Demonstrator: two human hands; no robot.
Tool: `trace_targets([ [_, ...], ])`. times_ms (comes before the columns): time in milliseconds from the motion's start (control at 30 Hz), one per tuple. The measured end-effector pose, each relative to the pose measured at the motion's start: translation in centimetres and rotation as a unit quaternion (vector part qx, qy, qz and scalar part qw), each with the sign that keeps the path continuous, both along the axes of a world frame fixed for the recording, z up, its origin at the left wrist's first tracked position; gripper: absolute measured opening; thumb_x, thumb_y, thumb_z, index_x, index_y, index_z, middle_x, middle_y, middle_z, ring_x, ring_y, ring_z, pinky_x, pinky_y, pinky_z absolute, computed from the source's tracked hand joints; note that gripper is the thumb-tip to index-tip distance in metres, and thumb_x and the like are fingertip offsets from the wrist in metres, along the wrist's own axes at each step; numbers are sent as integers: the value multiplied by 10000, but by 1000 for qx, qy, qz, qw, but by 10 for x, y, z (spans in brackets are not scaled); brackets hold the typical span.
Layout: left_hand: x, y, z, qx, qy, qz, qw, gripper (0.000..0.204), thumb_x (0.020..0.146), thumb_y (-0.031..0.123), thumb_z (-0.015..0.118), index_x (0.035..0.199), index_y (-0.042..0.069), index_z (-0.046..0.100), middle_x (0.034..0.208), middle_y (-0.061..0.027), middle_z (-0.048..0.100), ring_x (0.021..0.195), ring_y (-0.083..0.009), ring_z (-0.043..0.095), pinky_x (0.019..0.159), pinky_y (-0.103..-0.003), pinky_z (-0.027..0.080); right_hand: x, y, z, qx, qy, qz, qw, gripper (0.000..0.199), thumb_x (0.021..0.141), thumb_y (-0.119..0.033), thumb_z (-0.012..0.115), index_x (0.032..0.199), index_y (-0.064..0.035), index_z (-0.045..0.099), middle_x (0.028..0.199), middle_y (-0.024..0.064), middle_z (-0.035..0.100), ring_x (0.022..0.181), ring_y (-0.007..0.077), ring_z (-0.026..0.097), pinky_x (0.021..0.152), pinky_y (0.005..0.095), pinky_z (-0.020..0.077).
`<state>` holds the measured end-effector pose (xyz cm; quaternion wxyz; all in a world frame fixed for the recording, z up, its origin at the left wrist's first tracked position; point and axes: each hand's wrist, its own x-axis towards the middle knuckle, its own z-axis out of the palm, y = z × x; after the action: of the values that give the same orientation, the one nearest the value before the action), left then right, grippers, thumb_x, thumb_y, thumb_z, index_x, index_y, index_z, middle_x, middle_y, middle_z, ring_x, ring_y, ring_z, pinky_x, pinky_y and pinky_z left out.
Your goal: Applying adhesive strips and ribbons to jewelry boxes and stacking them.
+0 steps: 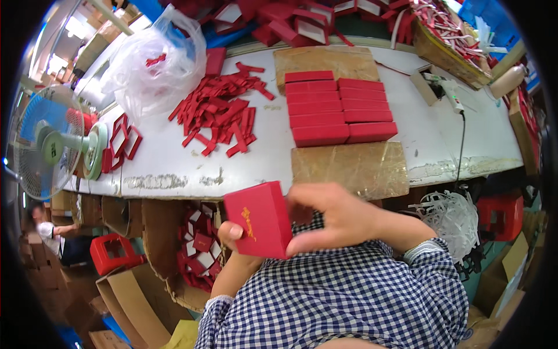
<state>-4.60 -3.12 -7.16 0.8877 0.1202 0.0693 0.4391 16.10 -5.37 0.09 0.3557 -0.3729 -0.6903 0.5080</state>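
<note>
A small red box [256, 218] with gold-coloured marking is held upright in front of me, just off the table's near edge. My left hand [232, 232] grips its left side and bottom, thumb against the marked face. At its right side, my right hand [334, 212] is closed round the edge, the thumb by the lower corner and the fingers partly hidden. Beyond, two columns of red boxes [317, 119] rest between two brown, tape-covered cardboard pieces [349, 166]. To their left lies a loose pile of short red strips [218, 110].
On the table [261, 166] are a clear plastic bag [160, 70], open red frames [119, 139] and a power strip [453, 96]. A fan [52, 142] stands left. Below are a carton of red boxes [152, 250], a red stool [113, 254] and white strips [447, 221]. A person [51, 235] is far left.
</note>
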Motion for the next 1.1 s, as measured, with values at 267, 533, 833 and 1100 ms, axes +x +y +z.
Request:
trace_targets([
  [267,-8,0,16,134,135,51,980,704,484,212,617,1110,-102,546,1027,-228,635,865,-314,657,778,-401,548,-1,-16,-10,-13,75,-66,995,470,770,-271,764,1064,4,520,956,113,558,826,197,580,736,300,502],
  [533,22,-9,-2,-81,-49,-257,962,660,634,225,594,1229,-37,478,1170,-197,579,1027,-307,605,918,-399,489,25,-15,3,472,-98,-35,875,265,755,-73,619,1016,-37,643,1039,135,623,951,252,615,819,357,508],
  [833,49,92,26,569,458,69,680,1239,599,499,814,1452,-24,84,1492,-217,149,1391,-320,195,1094,-461,240,206,60,29,313,-378,-432,757,245,704,2,599,947,-10,624,906,174,637,841,387,601,713,417,484],
  [1100,86,133,-12,554,484,60,675,1402,515,372,905,1453,-1,-68,1501,-240,95,1402,-344,137,1129,-396,182,170,121,2,170,-329,-231,900,267,845,-258,619,1007,-46,630,914,183,639,884,370,592,771,432,469],
])
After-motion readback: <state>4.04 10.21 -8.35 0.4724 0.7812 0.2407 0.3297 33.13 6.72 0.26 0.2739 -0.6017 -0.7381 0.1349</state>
